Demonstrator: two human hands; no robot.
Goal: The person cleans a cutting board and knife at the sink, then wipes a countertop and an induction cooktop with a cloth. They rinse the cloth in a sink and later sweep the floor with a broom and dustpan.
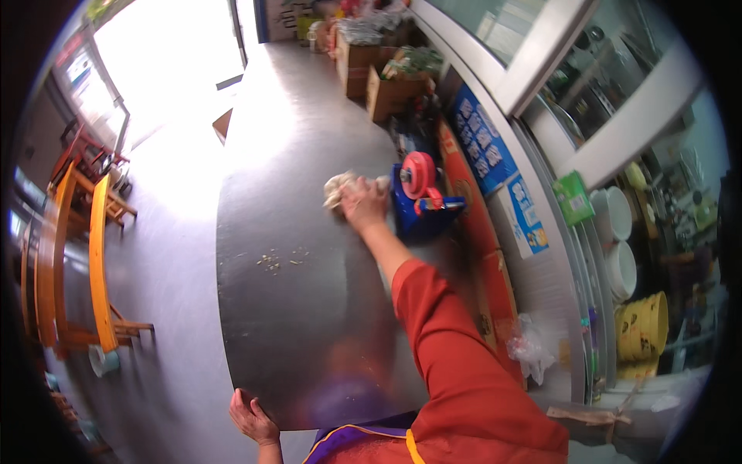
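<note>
My right hand [365, 206] presses on a crumpled off-white cloth [336, 191], which lies on the dark table top [301, 325]. Bunched cloth shows on both sides of the fingers. Close to that hand, on its right, stands a blue tape dispenser [414, 211] with a red tape roll [418, 174]. Small pale crumbs [278, 260] are scattered on the table nearer to me and to the left of the cloth. At the near left corner my left hand [255, 417] holds the table's edge, thumb on top; its other fingers are partly hidden.
Cardboard boxes [394, 93] line the far right of the table. Red cartons [481, 255] stand along its right side, before a framed glass partition [556, 87]. Wooden benches [103, 261] occupy the floor to the left. A plastic bag [532, 351] hangs at right.
</note>
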